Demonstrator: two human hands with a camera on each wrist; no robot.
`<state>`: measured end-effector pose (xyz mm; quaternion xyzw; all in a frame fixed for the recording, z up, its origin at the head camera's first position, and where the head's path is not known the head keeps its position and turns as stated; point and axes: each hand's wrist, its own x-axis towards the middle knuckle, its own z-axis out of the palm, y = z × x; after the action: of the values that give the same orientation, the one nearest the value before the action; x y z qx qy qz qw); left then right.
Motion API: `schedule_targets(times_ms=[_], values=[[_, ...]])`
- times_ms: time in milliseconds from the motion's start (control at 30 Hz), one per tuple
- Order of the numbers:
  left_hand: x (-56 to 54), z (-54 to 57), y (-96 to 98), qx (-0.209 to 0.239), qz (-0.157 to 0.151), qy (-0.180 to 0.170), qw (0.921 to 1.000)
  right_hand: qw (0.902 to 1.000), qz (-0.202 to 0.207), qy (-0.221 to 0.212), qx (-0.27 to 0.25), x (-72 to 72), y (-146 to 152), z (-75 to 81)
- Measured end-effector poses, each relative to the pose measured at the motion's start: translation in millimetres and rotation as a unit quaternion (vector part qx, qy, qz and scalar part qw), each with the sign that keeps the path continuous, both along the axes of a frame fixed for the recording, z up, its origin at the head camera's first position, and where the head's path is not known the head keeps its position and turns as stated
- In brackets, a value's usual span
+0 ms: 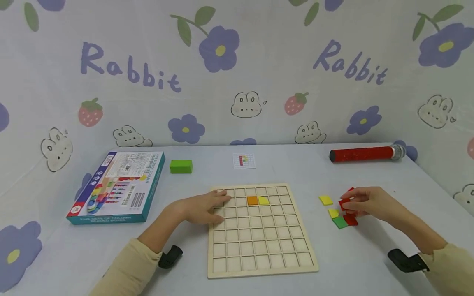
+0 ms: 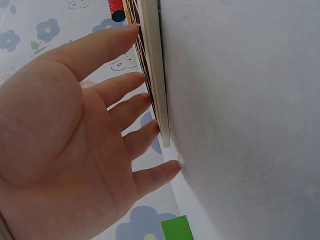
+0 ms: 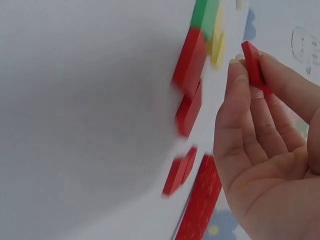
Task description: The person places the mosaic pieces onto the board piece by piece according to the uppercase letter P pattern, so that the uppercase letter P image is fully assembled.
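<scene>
A square wooden grid board (image 1: 259,236) lies flat on the table, with an orange tile (image 1: 252,200) and a yellow tile (image 1: 263,200) side by side in a row near its far edge. My left hand (image 1: 205,207) rests on the board's left edge near the far corner, fingers extended. Right of the board, my right hand (image 1: 366,203) pinches a red tile (image 3: 254,65) between thumb and fingers, above the table. Below it lie several red tiles (image 3: 190,62), partly hidden by the hand in the head view. Beside them are a green tile (image 1: 340,222) and yellow tiles (image 1: 326,200).
A blue-and-white box (image 1: 118,185) lies at the left, with a green block (image 1: 181,166) next to it. Behind the board is a small card (image 1: 244,160) with a coloured grid. A red cylinder (image 1: 363,154) with a metallic end lies at the far right.
</scene>
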<state>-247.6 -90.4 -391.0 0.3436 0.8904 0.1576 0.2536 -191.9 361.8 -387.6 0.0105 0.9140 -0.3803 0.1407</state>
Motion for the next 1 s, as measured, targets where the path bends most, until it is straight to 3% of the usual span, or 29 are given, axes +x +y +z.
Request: schedule_targets(times_ms=[167, 400, 1000], values=[[0.7, 0.2, -0.1, 0.004, 0.005, -0.003, 1.0, 0.9989, -0.016, -0.032, -0.03, -14.7, -34.4, 0.0], [-0.4, 0.3, -0.5, 0.002, 0.007, -0.005, 1.0, 0.9941, 0.016, -0.044, -0.097, -31.1, -80.9, 1.8], [-0.6, -0.1, -0.7, 0.0, 0.013, 0.001, 0.9999, 0.9851, 0.05, -0.062, -0.153, -61.1, -164.2, -2.7]])
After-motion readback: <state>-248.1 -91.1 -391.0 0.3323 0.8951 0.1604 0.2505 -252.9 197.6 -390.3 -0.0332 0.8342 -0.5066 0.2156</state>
